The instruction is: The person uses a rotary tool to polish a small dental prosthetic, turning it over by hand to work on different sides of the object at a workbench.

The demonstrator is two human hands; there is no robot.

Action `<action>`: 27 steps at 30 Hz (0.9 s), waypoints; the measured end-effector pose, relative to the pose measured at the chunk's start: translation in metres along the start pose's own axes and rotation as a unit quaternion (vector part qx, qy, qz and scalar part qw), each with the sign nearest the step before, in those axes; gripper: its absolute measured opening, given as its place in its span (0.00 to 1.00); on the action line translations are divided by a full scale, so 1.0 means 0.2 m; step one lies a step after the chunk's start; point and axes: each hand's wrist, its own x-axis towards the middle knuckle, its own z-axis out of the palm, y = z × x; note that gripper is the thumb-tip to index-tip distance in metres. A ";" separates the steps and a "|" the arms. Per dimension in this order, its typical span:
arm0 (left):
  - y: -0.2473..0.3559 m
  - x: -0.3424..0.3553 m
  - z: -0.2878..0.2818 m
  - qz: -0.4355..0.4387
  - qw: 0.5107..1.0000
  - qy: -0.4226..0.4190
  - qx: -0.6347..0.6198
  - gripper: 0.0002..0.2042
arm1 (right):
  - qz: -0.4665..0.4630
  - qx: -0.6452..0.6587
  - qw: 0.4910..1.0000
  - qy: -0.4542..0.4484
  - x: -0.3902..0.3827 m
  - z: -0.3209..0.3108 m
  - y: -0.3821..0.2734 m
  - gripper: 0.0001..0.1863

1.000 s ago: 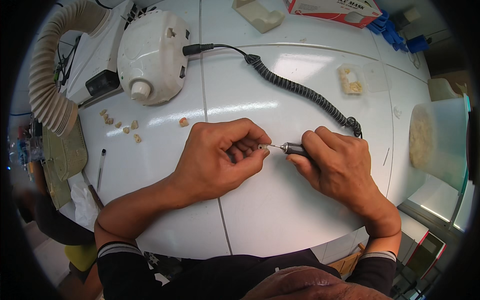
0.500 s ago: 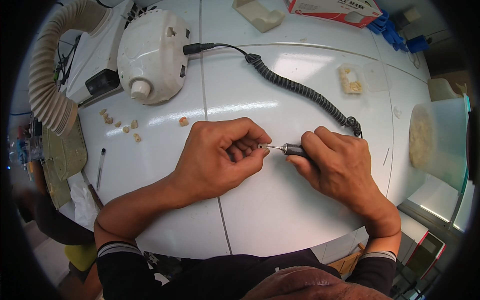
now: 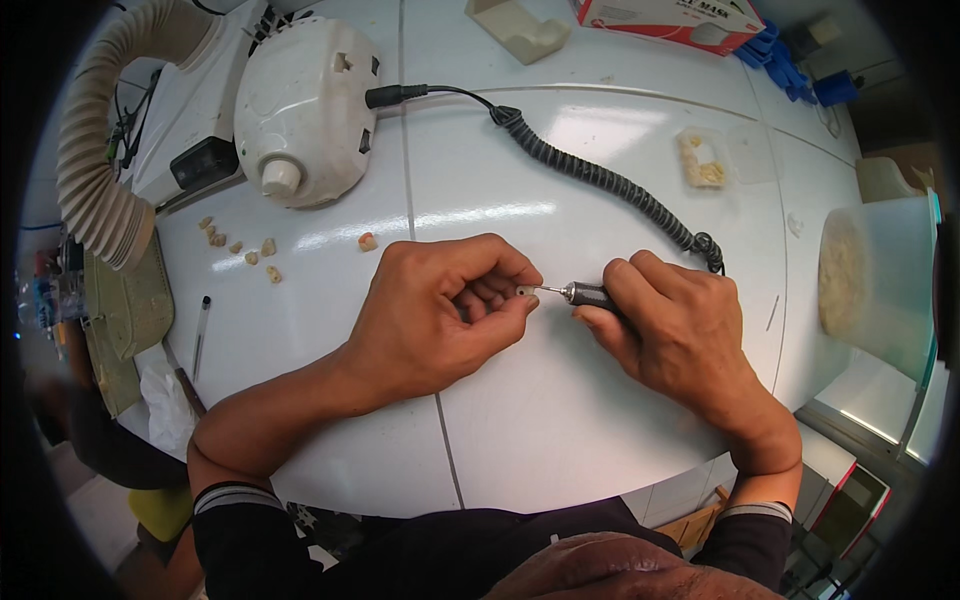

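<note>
My left hand (image 3: pixel 430 315) pinches a small pale piece (image 3: pixel 526 292) between thumb and index finger, the other fingers curled. In my right hand (image 3: pixel 670 330) is a dark rotary handpiece (image 3: pixel 590 297), held level, its thin metal bit (image 3: pixel 550 290) meeting the piece from the right. The coiled black cord (image 3: pixel 610 183) lies behind my hands, its plug in a white control box (image 3: pixel 310 110) at the back left. Several small yellowish pieces (image 3: pixel 268 247) are scattered left of my hands, and one orange-tinged piece (image 3: pixel 367 241) lies just behind my left hand.
A ribbed hose (image 3: pixel 95 150), green mesh tray (image 3: pixel 130 300) and pen (image 3: pixel 202 338) are at left, with someone else's arm (image 3: pixel 175 560) low at the edge. A small lidded box (image 3: pixel 703 158) and large translucent tub (image 3: pixel 870 280) are at right; a beige holder (image 3: pixel 515 30) and red-white carton (image 3: pixel 660 25) behind.
</note>
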 end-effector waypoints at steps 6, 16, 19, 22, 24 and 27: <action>0.00 0.00 0.00 -0.005 1.000 -0.004 -0.001 0.08 | -0.001 -0.002 1.000 0.001 0.00 0.00 0.00 0.21; 0.00 0.00 -0.01 0.022 1.000 -0.006 -0.004 0.08 | 0.002 0.002 1.000 0.002 0.00 0.00 0.00 0.21; 0.00 0.00 -0.01 0.014 1.000 -0.021 0.000 0.08 | -0.004 0.002 1.000 0.001 0.00 0.00 0.01 0.21; 0.01 0.01 -0.02 0.031 0.999 -0.029 0.000 0.07 | -0.008 0.007 1.000 0.001 0.00 0.00 0.01 0.21; 0.01 0.01 -0.02 0.035 0.999 -0.027 -0.001 0.07 | -0.010 0.009 1.000 0.001 0.00 0.00 0.01 0.21; 0.01 0.01 -0.02 0.037 0.999 -0.027 -0.006 0.07 | -0.007 0.009 1.000 -0.001 0.00 -0.01 0.01 0.21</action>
